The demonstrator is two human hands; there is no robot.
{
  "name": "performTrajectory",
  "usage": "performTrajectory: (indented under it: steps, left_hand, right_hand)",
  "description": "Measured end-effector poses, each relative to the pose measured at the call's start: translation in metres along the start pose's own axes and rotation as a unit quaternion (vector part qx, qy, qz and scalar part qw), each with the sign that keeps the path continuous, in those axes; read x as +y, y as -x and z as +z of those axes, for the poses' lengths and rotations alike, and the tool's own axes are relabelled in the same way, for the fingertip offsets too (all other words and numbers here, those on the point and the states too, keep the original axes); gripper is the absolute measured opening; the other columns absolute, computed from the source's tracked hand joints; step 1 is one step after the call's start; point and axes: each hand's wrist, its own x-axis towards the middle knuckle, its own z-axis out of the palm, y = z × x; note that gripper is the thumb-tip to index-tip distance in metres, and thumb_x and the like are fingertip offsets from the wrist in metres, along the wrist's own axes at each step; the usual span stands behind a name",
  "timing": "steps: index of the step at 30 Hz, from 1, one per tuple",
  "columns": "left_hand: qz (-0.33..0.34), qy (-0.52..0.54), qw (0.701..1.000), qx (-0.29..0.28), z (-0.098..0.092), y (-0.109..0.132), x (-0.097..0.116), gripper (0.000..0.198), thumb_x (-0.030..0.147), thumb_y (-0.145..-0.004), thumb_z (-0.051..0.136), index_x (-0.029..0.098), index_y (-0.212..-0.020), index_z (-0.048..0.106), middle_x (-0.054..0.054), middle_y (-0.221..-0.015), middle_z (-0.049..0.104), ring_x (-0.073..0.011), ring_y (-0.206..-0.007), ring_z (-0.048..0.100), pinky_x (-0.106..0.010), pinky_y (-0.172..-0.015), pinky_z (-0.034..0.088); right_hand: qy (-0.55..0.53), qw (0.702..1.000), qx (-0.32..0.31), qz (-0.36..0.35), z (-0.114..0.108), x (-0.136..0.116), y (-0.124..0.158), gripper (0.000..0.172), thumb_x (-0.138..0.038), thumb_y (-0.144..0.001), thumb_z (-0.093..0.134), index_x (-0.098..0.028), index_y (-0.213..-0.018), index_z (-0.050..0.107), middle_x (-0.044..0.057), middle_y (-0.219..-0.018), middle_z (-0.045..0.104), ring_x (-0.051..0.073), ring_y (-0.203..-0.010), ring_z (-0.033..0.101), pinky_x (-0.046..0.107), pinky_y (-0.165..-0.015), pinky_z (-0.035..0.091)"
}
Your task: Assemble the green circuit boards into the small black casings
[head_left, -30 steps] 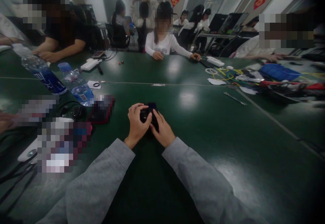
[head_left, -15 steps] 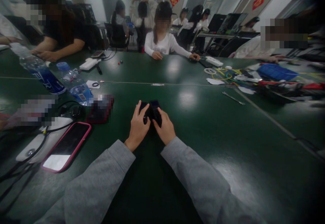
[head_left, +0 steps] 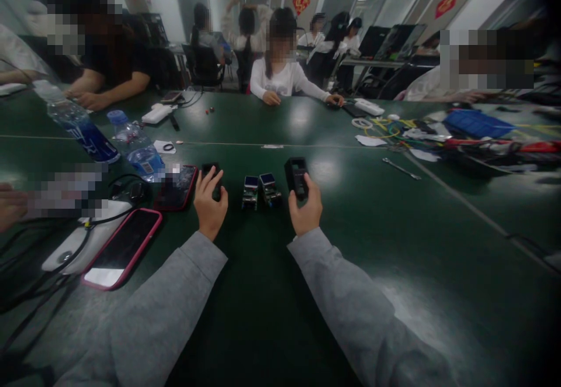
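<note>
Between my hands, two small circuit boards with screens lie side by side on the green table [head_left: 258, 270]: the left board [head_left: 250, 191] is straight, the right board [head_left: 270, 189] slightly turned. My left hand [head_left: 210, 208] has its fingers around a black plastic case [head_left: 211, 172], partly hidden behind them. My right hand [head_left: 307, 207] grips a second black plastic case [head_left: 297, 176] between thumb and fingers; a rectangular opening shows at its far end. Both cases are apart from the boards, one on each side.
On my left are a pink-cased phone [head_left: 123, 249], a white device [head_left: 83, 241] with black cables, a red-edged phone [head_left: 177, 188] and two plastic bottles, the nearer one [head_left: 138, 147] blue-capped. A wrench [head_left: 401, 168] and tangled cables with a blue box [head_left: 480, 127] lie right. People sit across.
My hands have moved apart, the left to the left and the right to the right, each with a black case. The two circuit boards now lie uncovered between them.
</note>
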Motion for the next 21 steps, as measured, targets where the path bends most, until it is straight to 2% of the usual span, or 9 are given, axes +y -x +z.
performTrajectory:
  steps: [2, 7, 9, 11, 13, 16, 19, 21]
  left_hand:
    - [0.012, -0.001, 0.999, -0.031, 0.004, 0.004, -0.001, 0.042, 0.016, -0.088, 0.051, 0.022, -0.128, 0.06, -0.007, -0.141, 0.055, -0.0261, -0.143, 0.033, -0.055, -0.117, 0.031]
    - [0.038, 0.007, 0.983, -0.179, 0.013, 0.012, 0.004, 0.041, 0.026, -0.091, 0.05, 0.02, -0.131, 0.058, -0.009, -0.139, 0.057, -0.0275, -0.141, 0.037, -0.057, -0.114, 0.033]
    - [0.025, -0.009, 0.98, -0.196, 0.014, 0.012, 0.005, 0.042, 0.033, -0.093, 0.048, 0.021, -0.133, 0.056, -0.009, -0.14, 0.056, -0.0288, -0.142, 0.035, -0.061, -0.115, 0.028]
    - [0.03, -0.021, 0.98, -0.197, 0.012, 0.01, 0.008, 0.047, 0.041, -0.093, 0.048, 0.023, -0.136, 0.052, -0.009, -0.142, 0.054, -0.0298, -0.144, 0.03, -0.063, -0.115, 0.021]
    - [0.068, -0.026, 0.976, -0.206, 0.008, 0.007, 0.011, 0.053, 0.047, -0.09, 0.053, 0.024, -0.138, 0.05, -0.009, -0.144, 0.052, -0.0303, -0.145, 0.027, -0.063, -0.117, 0.016]
    - [0.142, -0.031, 0.958, -0.247, 0.006, 0.006, 0.016, 0.057, 0.051, -0.084, 0.061, 0.027, -0.135, 0.054, -0.009, -0.143, 0.053, -0.0316, -0.144, 0.03, -0.062, -0.118, 0.014]
    - [0.174, -0.03, 0.947, -0.269, 0.009, 0.007, 0.015, 0.048, 0.046, -0.085, 0.062, 0.028, -0.129, 0.058, -0.008, -0.141, 0.055, -0.0309, -0.141, 0.036, -0.06, -0.116, 0.02]
    - [0.17, -0.03, 0.948, -0.266, 0.013, 0.007, 0.013, 0.043, 0.042, -0.086, 0.06, 0.028, -0.128, 0.059, -0.008, -0.14, 0.056, -0.0298, -0.139, 0.039, -0.058, -0.115, 0.025]
  right_hand:
    - [0.005, 0.999, -0.038, 0.002, 0.003, 0.004, 0.003, 0.051, -0.028, -0.09, 0.048, -0.016, -0.139, 0.043, 0.016, -0.131, 0.051, 0.027, -0.125, 0.049, 0.051, -0.105, 0.044]
    - [0.034, 0.992, -0.114, 0.05, 0.012, 0.018, 0.01, 0.052, -0.027, -0.086, 0.049, -0.013, -0.136, 0.046, 0.018, -0.124, 0.052, 0.029, -0.117, 0.053, 0.051, -0.099, 0.047]
    - [0.068, 0.99, -0.108, 0.064, 0.012, 0.019, 0.01, 0.051, -0.033, -0.087, 0.049, -0.013, -0.134, 0.048, 0.02, -0.128, 0.05, 0.032, -0.121, 0.049, 0.056, -0.1, 0.044]
    - [0.106, 0.989, -0.076, 0.063, 0.008, 0.012, 0.009, 0.05, -0.04, -0.091, 0.047, -0.017, -0.135, 0.048, 0.018, -0.137, 0.045, 0.035, -0.13, 0.039, 0.062, -0.103, 0.036]
    - [0.128, 0.989, -0.066, 0.031, 0.004, 0.002, 0.007, 0.05, -0.044, -0.094, 0.043, -0.025, -0.14, 0.044, 0.013, -0.147, 0.038, 0.034, -0.139, 0.028, 0.064, -0.107, 0.028]
    - [0.137, 0.977, -0.153, -0.063, 0.001, -0.013, 0.008, 0.054, -0.045, -0.094, 0.045, -0.032, -0.146, 0.036, 0.005, -0.157, 0.026, 0.03, -0.145, 0.018, 0.062, -0.114, 0.016]
    - [0.14, 0.951, -0.247, -0.122, 0.004, -0.017, 0.01, 0.054, -0.038, -0.094, 0.049, -0.034, -0.146, 0.036, 0.002, -0.158, 0.024, 0.028, -0.147, 0.017, 0.06, -0.116, 0.01]
    - [0.142, 0.945, -0.267, -0.126, 0.009, -0.014, 0.012, 0.054, -0.031, -0.095, 0.047, -0.034, -0.147, 0.035, 0.002, -0.158, 0.025, 0.027, -0.147, 0.018, 0.06, -0.117, 0.01]
